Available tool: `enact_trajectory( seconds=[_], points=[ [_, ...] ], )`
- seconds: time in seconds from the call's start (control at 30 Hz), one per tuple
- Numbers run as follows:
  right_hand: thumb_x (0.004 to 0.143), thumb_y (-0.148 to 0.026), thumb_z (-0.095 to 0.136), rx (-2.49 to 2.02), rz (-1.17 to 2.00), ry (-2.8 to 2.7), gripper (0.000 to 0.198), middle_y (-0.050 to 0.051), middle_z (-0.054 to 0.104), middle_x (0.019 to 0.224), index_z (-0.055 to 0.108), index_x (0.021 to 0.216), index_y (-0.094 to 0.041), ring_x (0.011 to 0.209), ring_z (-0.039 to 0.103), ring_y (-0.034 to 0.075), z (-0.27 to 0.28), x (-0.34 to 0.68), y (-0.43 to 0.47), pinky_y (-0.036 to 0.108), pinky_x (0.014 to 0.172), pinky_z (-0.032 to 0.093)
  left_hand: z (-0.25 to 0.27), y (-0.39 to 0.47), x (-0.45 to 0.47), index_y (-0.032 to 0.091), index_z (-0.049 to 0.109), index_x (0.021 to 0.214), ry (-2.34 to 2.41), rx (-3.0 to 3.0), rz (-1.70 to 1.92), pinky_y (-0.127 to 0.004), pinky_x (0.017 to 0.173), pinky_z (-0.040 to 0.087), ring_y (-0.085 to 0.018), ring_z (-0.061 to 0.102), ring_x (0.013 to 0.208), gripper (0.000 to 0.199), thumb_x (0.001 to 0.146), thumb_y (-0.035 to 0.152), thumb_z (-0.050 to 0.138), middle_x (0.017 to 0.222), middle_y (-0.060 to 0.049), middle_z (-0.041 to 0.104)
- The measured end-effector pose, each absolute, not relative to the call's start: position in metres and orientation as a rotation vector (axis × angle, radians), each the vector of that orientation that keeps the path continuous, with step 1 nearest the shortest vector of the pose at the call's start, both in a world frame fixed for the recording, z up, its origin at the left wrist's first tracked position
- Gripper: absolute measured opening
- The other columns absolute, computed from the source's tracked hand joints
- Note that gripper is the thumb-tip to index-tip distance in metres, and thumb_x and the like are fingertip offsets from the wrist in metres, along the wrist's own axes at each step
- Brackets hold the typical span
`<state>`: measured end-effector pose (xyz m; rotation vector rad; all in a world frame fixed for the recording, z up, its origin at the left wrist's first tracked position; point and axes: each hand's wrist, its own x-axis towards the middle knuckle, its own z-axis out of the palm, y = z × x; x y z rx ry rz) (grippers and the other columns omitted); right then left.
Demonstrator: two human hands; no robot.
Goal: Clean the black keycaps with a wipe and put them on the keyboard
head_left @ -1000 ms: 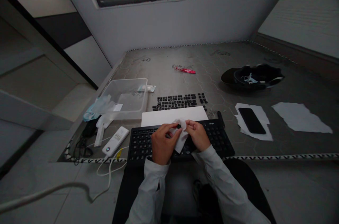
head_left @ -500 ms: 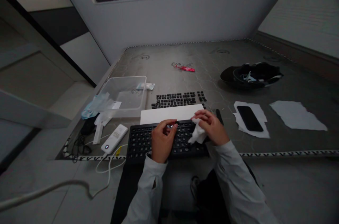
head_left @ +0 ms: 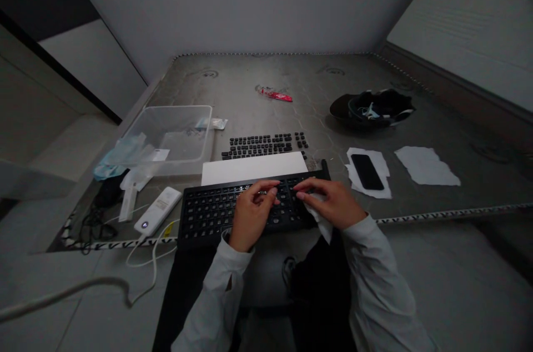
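A black keyboard (head_left: 208, 213) with its keycaps off lies across my lap at the table edge, showing rows of bare switches. My left hand (head_left: 250, 213) is over its middle, thumb and index finger pinched close together. Something small and dark seems to sit at those fingertips, hard to make out against the keyboard. Over the keyboard's right end, my right hand (head_left: 333, 202) holds a crumpled white tissue (head_left: 322, 221), which hangs below the palm. Beyond the keyboard is a white sheet (head_left: 254, 169), with rows of loose black keycaps (head_left: 262, 144) behind it.
A clear plastic bin (head_left: 175, 166) stands at left, near a white power strip (head_left: 158, 210) with its cable. Toward the right are a black cap (head_left: 353, 113), a phone (head_left: 367, 171) on white paper, and another paper piece (head_left: 427, 166). A red packet (head_left: 277, 96) lies farther back.
The view has tilted down and shifted right. My right hand has turned; the tissue, earlier bunched over the keys at its fingertips, now hangs beneath the palm. My left hand stays pinched over the keyboard.
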<state>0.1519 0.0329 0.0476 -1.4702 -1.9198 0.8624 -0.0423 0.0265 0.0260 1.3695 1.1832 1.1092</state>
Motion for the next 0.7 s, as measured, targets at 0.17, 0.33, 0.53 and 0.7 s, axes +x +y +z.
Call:
enact_trajectory(
  seconds=[0.17,0.33,0.53,0.7],
  points=[
    [0.077,-0.034,0.059,-1.423,0.877,-1.676,0.020,0.003,0.069,0.088,0.067,0.092,-0.024,0.082,0.064,0.019,0.034,0.140,0.017,0.032,0.078,0.048,0.025,0.021,-0.035,0.024,0.065,0.102,1.131,1.524,1.050,-0.027,0.070,0.053,-0.014,0.066,0.074,0.024,0.085,0.025,0.048,0.101,-0.004,0.068],
    [0.073,-0.035,0.062,-1.495,0.899,-1.457,0.021,0.004,0.069,0.083,0.065,0.087,-0.020,0.077,0.065,0.019,0.007,0.136,-0.002,0.032,0.076,0.050,0.019,0.016,-0.027,0.026,0.067,0.097,1.193,1.735,0.988,-0.028,0.079,0.050,-0.016,0.064,0.083,0.022,0.082,0.020,0.052,0.089,0.000,0.070],
    [0.073,-0.036,0.062,-1.532,0.911,-1.390,0.022,0.006,0.069,0.086,0.066,0.089,-0.021,0.081,0.064,0.021,-0.006,0.142,-0.017,0.035,0.080,0.049,0.015,0.008,-0.015,0.025,0.069,0.085,1.193,1.820,0.916,-0.028,0.073,0.049,-0.016,0.064,0.077,0.016,0.082,0.022,0.054,0.084,0.000,0.071],
    [0.069,-0.041,0.065,-1.632,0.944,-1.259,0.026,0.007,0.070,0.082,0.068,0.082,-0.018,0.079,0.065,0.022,-0.013,0.153,-0.016,0.036,0.078,0.049,0.012,0.006,-0.012,0.027,0.068,0.089,1.181,1.820,0.920,-0.028,0.073,0.049,-0.016,0.065,0.078,0.019,0.084,0.023,0.050,0.087,0.001,0.072]
  ],
)
